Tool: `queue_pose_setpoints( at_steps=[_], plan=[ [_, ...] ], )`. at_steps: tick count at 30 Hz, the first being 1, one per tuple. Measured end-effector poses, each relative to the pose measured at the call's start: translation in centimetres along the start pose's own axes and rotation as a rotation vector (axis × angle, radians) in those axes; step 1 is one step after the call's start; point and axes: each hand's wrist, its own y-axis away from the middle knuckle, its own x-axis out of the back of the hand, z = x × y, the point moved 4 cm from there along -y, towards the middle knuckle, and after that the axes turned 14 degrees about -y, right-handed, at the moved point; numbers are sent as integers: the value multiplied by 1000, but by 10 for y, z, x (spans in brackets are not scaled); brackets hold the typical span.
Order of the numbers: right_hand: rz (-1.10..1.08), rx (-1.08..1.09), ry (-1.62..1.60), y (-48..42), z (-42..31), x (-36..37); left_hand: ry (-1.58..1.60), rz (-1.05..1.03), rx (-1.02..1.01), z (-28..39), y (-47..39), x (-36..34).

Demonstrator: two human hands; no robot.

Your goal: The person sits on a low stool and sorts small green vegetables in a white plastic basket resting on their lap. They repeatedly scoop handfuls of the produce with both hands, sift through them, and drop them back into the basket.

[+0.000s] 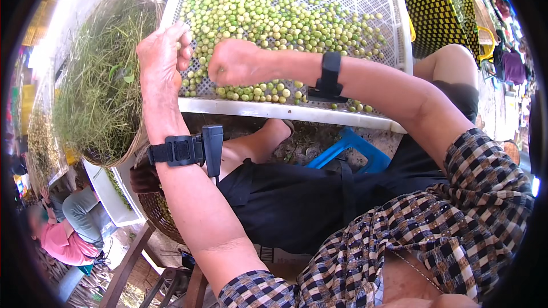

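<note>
My left hand (165, 53) is over the near left corner of a white mesh tray (289, 112), between the tray and a basket of cut stems. Its fingers are curled, and a small green spot shows among them. My right hand (235, 62) is a blurred, closed fist just right of it, above the tray's mesh. Whether either hand grips a fruit is hidden by the fingers. Small round green fruits (274, 21) cover much of the tray, thickest at the far left and middle, with a few scattered along the near rim.
A wicker basket (140, 130) heaped with green stems (102, 81) stands left of the tray. Below it are a white bin (122, 214) and another wicker basket (160, 214). At right stands a black-and-yellow woven basket (443, 8). A blue plastic stool (368, 154) is under the tray; a person (70, 241) sits lower left.
</note>
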Motion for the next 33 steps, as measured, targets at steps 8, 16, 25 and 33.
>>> queue_pose_setpoints(
  at_steps=[8, 16, 25, 33],
  plan=[
    [-72, 16, 87, -2, 2, -17, 35, 0, -19, -5, 2, 4],
    [24, -49, 105, -17, 11, 9, 26, 21, -34, 2, 2, 0],
    [-152, -80, 556, -11, -20, -20, 35, 32, -27, -1, 3, -2],
    [342, -475, -74, 2, 8, 37, 15, 33, -65, 13, 7, 5]
  ],
)
